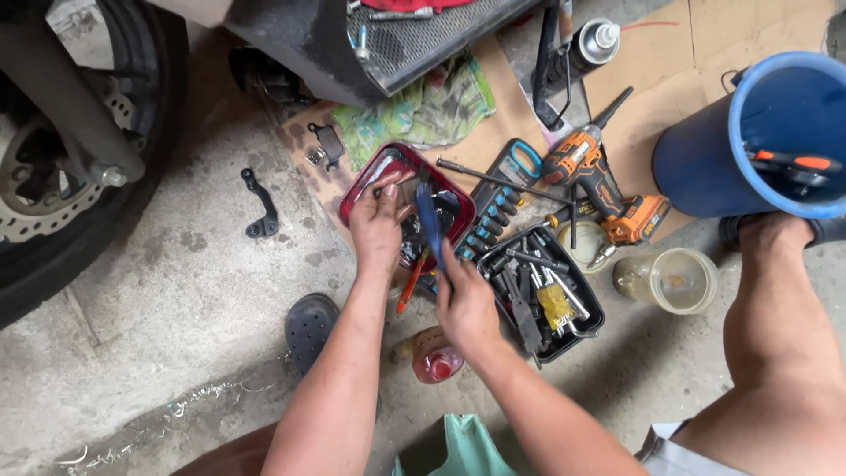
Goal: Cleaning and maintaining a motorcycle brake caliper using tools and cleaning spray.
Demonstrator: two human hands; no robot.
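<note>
My left hand reaches into a red tray on the floor, fingers closed around a small dark part that I cannot make out clearly. My right hand grips a blue-handled brush that points up over the tray's dark contents. The two hands are close together above the tray's near side. An orange-handled tool lies under my hands by the tray's near edge.
A black toolbox tray of sockets and wrenches sits right of my hand, with an orange cordless drill, a socket rail and a clear jar. A blue bucket stands at right. Motorcycle wheel at left, black bracket, red bottle.
</note>
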